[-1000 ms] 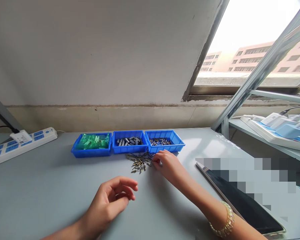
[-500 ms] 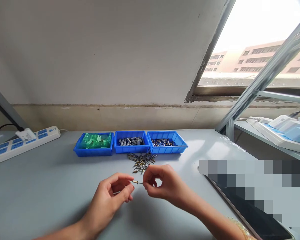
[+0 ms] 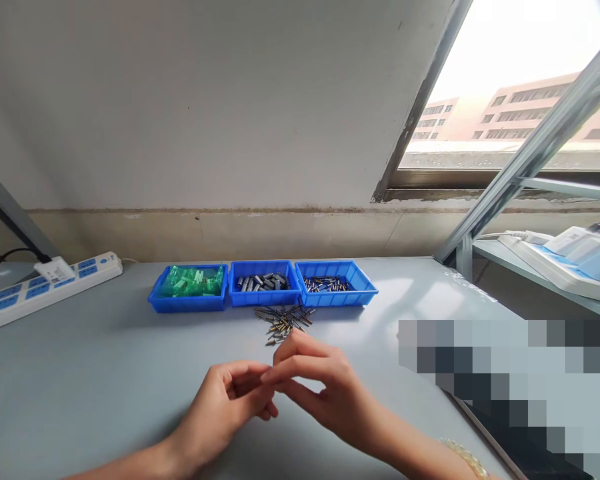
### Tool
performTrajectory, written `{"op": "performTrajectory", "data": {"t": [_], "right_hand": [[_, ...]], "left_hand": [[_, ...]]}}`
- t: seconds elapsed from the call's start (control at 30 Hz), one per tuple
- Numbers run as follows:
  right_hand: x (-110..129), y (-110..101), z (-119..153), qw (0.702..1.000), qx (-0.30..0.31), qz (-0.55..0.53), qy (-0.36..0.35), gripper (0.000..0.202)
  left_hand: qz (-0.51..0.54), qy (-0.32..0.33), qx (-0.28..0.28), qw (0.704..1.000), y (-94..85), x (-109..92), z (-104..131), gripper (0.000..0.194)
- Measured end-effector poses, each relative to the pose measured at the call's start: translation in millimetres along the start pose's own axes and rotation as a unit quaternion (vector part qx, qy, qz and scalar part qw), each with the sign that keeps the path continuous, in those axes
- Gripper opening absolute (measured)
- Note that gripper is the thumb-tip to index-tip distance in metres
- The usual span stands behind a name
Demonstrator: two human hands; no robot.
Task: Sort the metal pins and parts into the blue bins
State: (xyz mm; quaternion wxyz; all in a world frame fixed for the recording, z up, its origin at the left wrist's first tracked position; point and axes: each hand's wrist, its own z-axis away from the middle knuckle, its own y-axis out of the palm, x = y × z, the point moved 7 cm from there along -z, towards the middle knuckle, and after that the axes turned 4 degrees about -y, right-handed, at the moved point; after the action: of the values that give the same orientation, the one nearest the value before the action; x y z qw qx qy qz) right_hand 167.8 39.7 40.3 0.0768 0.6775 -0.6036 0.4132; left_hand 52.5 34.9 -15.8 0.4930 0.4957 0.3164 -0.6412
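Just in front of the pile, my left hand [image 3: 230, 405] has its thumb and fingers pinched together. My right hand [image 3: 325, 387] reaches in from the right, its thumb and fingertips closed against the left fingertips. A small metal pin with a brass-coloured end showed between the hands a moment ago; the fingers now cover that spot, so which hand bears it is hidden. Beyond the fingertips lies a loose pile of small metal pins [image 3: 283, 321] on the grey table [image 3: 105, 373].
Three blue bins stand in a row: the left bin [image 3: 187, 305] with a green bag [image 3: 190, 283], the middle bin [image 3: 265, 300] with metal pieces, the right bin [image 3: 363, 283] with pins. A power strip [image 3: 100, 267] lies left; a blurred dark panel [image 3: 540, 437] lies right.
My right hand has moved slightly left and its fingertips have come onto those of my left hand. The pin between them has gone out of sight behind the fingers.
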Motion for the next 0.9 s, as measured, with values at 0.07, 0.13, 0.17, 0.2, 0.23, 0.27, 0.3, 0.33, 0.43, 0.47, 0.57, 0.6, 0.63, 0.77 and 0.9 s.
{"op": "performTrajectory", "data": {"t": [0.07,0.13,0.17,0.2,0.23,0.27,0.3,0.33,0.43,0.47,0.57,0.6,0.63,0.77,0.9], "right_hand": [[3.9,4.2,0.2,0.999,0.027,0.014,-0.014,0.019],[3.4,7.3,0.2,0.998,0.058,0.009,0.006,0.022],[3.0,7.6,0.0,0.998,0.068,0.001,0.017,0.023],[2.6,6.9,-0.3,0.997,0.071,-0.008,0.025,0.022],[2.1,5.1,-0.8,0.997,0.066,-0.014,0.03,0.02],[1.0,2.3,-1.3,0.998,0.054,-0.016,0.035,0.017],[-1.0,-1.1,-1.8,0.998,0.039,-0.016,0.043,0.015],[-3.6,-4.4,-2.1,0.998,0.025,-0.016,0.053,0.012],[-12.9,-14.3,-2.3,0.996,-0.009,-0.014,0.085,0.009],[-15.5,-17.1,-2.3,0.996,-0.016,-0.009,0.092,0.008],[-21.4,-22.2,-1.8,0.994,-0.024,0.026,0.107,0.008],[-23.4,-21.8,-1.1,0.993,-0.022,0.037,0.114,0.009],[-25.7,-20.2,-0.1,0.991,-0.017,0.043,0.124,0.009],[-39.8,-3.8,8.2,0.979,0.009,-0.024,0.204,0.009],[-53.6,13.4,17.3,0.936,0.006,-0.203,0.286,0.008]], "left_hand": [[0.008,-0.004,0.033,0.999,3.8,2.5,-0.6,0.021],[0.012,-0.011,0.055,0.998,5.9,4.5,-1.6,0.016],[0.013,-0.014,0.061,0.998,6.4,5.1,-2.1,0.013],[0.014,-0.015,0.061,0.998,6.5,5.4,-2.4,0.01],[0.016,-0.015,0.06,0.998,6.4,5.2,-2.5,0.01],[0.022,-0.013,0.057,0.998,6.2,4.6,-2.5,0.01],[0.03,-0.011,0.05,0.998,5.7,3.8,-2.2,0.01],[0.038,-0.011,0.039,0.998,4.5,3.1,-1.8,0.01],[0.054,-0.007,-0.023,0.998,-3.6,-0.6,0.6,0.013],[0.054,-0.002,-0.047,0.997,-7.3,-2.8,1.9,0.014],[0.048,0.022,-0.093,0.994,-15.7,-9.7,5.6,0.016],[0.043,0.028,-0.098,0.994,-17.2,-11.1,6.4,0.015],[0.037,0.033,-0.097,0.994,-17.6,-12.0,6.8,0.015],[0.008,0.05,-0.049,0.998,-10.9,-13.2,7.2,0.018],[0.018,0.057,-0.027,0.998,-6.8,-15.1,8.1,0.019]]}}
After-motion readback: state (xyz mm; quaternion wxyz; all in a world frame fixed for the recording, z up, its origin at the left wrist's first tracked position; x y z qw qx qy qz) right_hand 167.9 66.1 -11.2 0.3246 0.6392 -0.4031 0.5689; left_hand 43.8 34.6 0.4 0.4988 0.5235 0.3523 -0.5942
